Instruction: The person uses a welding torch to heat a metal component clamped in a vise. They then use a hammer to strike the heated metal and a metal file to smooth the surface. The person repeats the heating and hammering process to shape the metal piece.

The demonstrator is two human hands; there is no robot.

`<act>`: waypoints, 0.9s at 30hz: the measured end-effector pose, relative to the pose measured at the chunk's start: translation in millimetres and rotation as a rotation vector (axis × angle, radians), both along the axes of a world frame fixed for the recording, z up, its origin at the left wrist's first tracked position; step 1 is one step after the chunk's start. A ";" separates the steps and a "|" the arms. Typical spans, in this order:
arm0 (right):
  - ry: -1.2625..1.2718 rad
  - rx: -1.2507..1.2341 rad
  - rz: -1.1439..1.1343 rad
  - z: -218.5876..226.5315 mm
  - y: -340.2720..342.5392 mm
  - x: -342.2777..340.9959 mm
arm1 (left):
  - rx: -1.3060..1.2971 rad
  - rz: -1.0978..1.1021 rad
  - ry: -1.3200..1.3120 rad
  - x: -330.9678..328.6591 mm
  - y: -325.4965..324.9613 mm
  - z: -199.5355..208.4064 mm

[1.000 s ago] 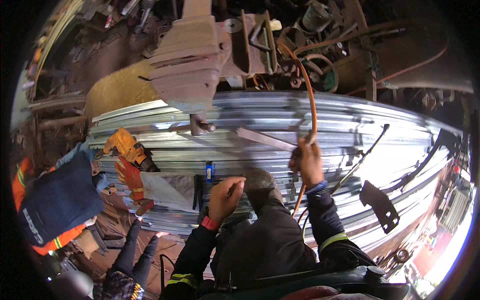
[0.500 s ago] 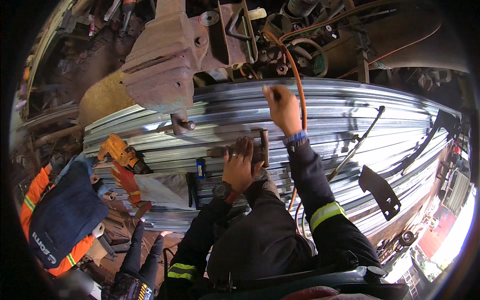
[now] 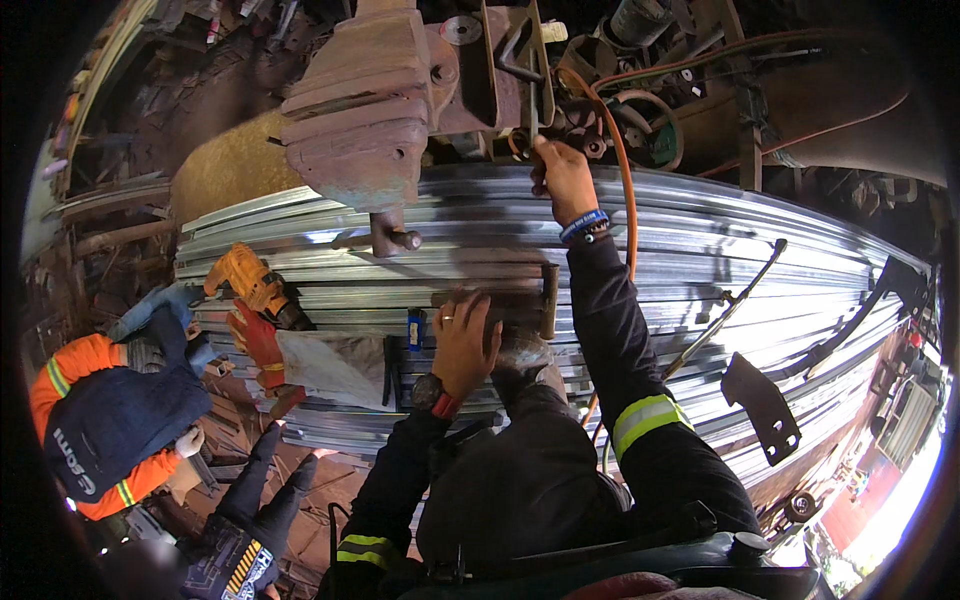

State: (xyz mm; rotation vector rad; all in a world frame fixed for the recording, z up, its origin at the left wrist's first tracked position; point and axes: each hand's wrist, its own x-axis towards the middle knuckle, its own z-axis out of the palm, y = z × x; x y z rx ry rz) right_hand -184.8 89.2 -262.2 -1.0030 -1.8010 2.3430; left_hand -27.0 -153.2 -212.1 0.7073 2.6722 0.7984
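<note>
My left hand [image 3: 465,345] is open, fingers spread, over the near edge of a dark flat steel piece [image 3: 510,293]. A short rusty round bar [image 3: 550,300] stands across that piece's right end. Farther out, my right hand [image 3: 567,180] is closed, its fingertips pinching the lower end of a thin metal rod [image 3: 533,108] beside the vise. The big rusty bench vise [image 3: 355,120] is to the left of this hand. Under both hands lie long galvanized steel bars [image 3: 480,235]. A small blue object [image 3: 416,328] sits left of my left hand.
An orange power tool [image 3: 250,283], red work glove [image 3: 262,345] and grey cloth [image 3: 335,365] lie on the bars at left. An orange hose [image 3: 630,200] crosses right of my right hand. A dark cut plate [image 3: 760,405] lies at right. A co-worker [image 3: 120,420] bends at far left.
My right hand has moved away from me to the rod by the vise. My left hand has lifted slightly and drawn back from the steel piece. The view has shifted a little.
</note>
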 end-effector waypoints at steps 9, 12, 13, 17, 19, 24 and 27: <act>0.039 0.007 0.118 14.4 0.4 6.8 | 0.109 0.075 0.033 -13.2 10.5 3.5; 0.064 -0.047 0.104 10.1 0.1 16.7 | 0.165 0.101 0.046 -19.0 9.1 5.9; 0.074 -0.060 0.098 13.1 -1.9 19.2 | 0.178 0.108 0.044 -21.0 7.8 7.5; 0.080 -0.078 0.065 19.7 -10.0 16.8 | 0.178 0.152 -0.004 -31.9 0.7 9.9; 0.093 -0.094 0.067 12.6 -10.9 19.5 | 0.221 0.204 -0.012 -34.3 -3.5 12.3; 0.057 -0.169 -0.065 14.4 -15.3 43.9 | 0.411 0.360 -0.222 -40.9 -26.7 8.4; 0.101 -0.123 -0.128 13.8 -13.3 43.0 | 0.460 0.429 -0.301 -39.8 -38.9 -1.0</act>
